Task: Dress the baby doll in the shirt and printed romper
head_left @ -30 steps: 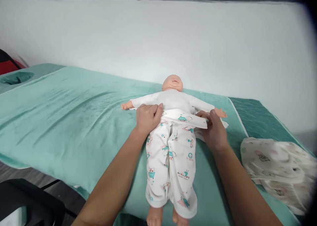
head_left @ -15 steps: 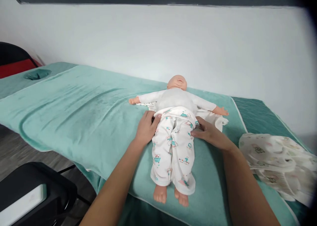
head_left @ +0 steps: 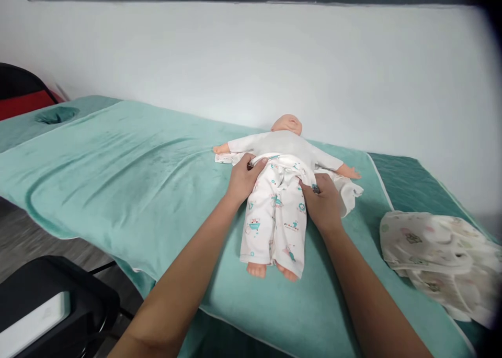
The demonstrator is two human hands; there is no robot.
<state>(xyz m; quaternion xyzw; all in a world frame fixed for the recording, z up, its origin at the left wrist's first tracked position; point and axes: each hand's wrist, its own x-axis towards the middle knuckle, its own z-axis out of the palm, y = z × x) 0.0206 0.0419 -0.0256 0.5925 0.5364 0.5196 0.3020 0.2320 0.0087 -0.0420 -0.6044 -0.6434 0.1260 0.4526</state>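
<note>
A baby doll (head_left: 288, 124) lies on its back on a green-covered bed, arms spread and feet toward me. It has a white long-sleeved top half and printed white baby trousers (head_left: 274, 211) on its legs, the cuffs near its feet. At the waist on the left, my left hand (head_left: 246, 177) grips the trousers, thumb on top of the cloth. My right hand (head_left: 323, 201) is closed on the trousers at the other hip; its fingertips are partly hidden by fabric. Under the doll's arms and back lies a spread white printed garment (head_left: 347, 191).
The bed's green cover (head_left: 157, 180) stretches left to a face hole (head_left: 57, 115). A crumpled printed cloth (head_left: 431, 248) lies at the right edge. A black chair (head_left: 90, 290) with a white object (head_left: 37, 324) on it stands at lower left. A wall runs behind the bed.
Both hands have moved up and away from me with the trousers. The doll's body has shifted slightly toward the wall, its feet now further off and more covered by the cuffs.
</note>
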